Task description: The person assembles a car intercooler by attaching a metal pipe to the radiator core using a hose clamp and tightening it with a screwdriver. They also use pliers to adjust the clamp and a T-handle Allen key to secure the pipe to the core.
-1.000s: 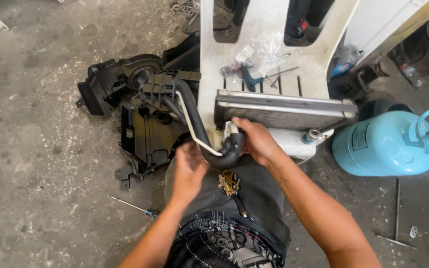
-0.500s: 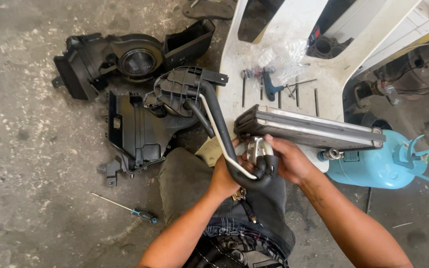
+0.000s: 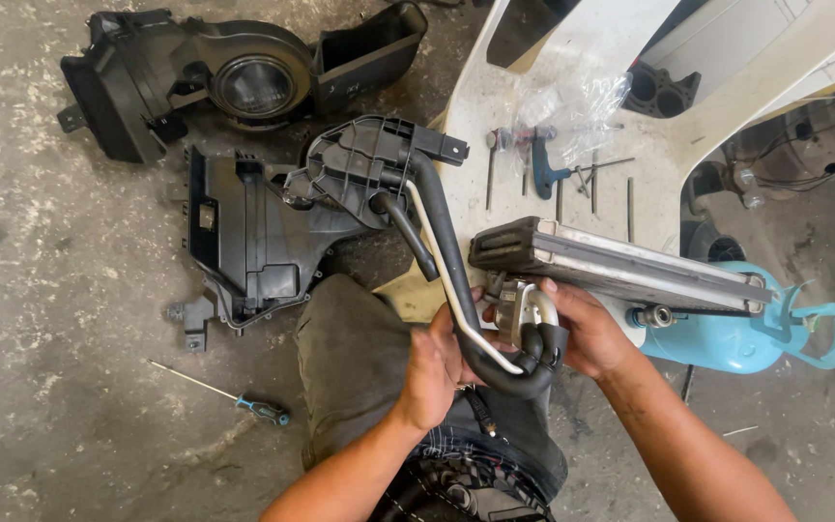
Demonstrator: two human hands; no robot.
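My left hand (image 3: 434,367) grips the thick black insulated hose (image 3: 442,222) and thin metal pipe (image 3: 456,290) where they bend near my lap. My right hand (image 3: 587,329) holds the metal valve block (image 3: 512,304) at the pipes' end, just under a flat finned metal heat-exchanger core (image 3: 620,266) that sticks out to the right. The hose runs up to a black plastic bracket plate (image 3: 359,169).
Black plastic housing parts (image 3: 244,232) and a blower casing (image 3: 244,82) lie on the concrete at left. A blue-handled screwdriver (image 3: 244,401) lies near my knee. A white panel (image 3: 572,116) holds several hand tools. A light blue gas cylinder (image 3: 727,338) lies at right.
The view has tilted down and right. Both hands have stayed on the pipe end, shifting slightly, with the core now lifted further out to the right.
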